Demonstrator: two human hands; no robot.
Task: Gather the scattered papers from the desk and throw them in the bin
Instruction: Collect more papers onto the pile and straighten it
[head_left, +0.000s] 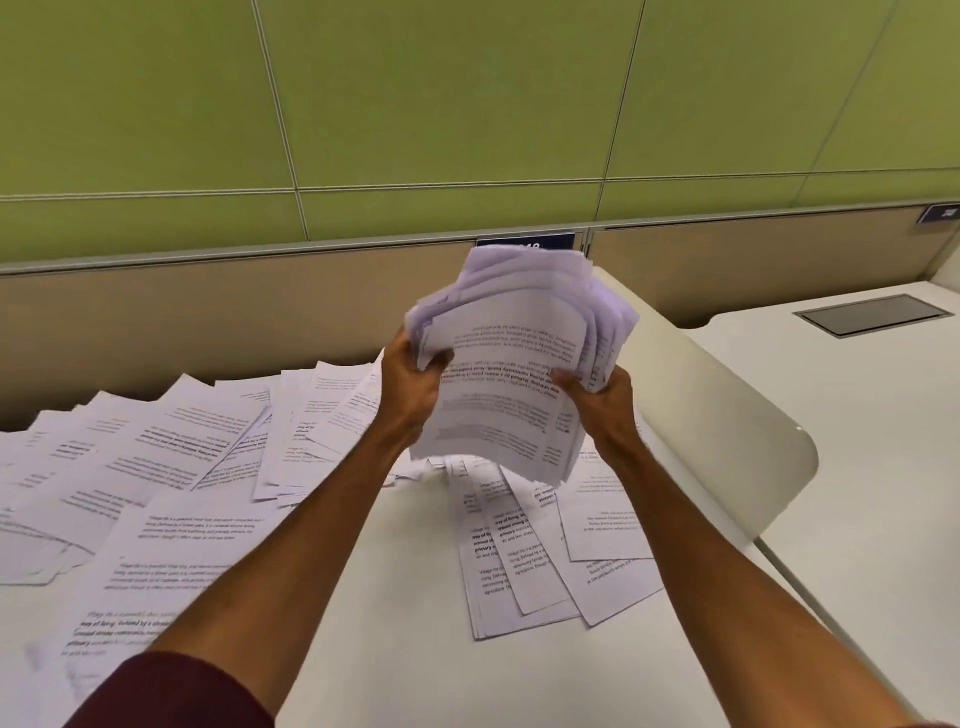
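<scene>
Both hands, left hand (415, 376) and right hand (602, 397), held a grip on a paper stack (511, 374) above the white surface (395, 597); loose sheets (171, 467) lay scattered left and near.

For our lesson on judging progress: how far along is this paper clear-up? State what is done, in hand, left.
Done: a thick bundle of papers is off the desk. In hand: the left hand and right hand both grip it, lifted. Left: many scattered sheets at the left, a smaller fan below the bundle, then binning; no bin shows.
</scene>
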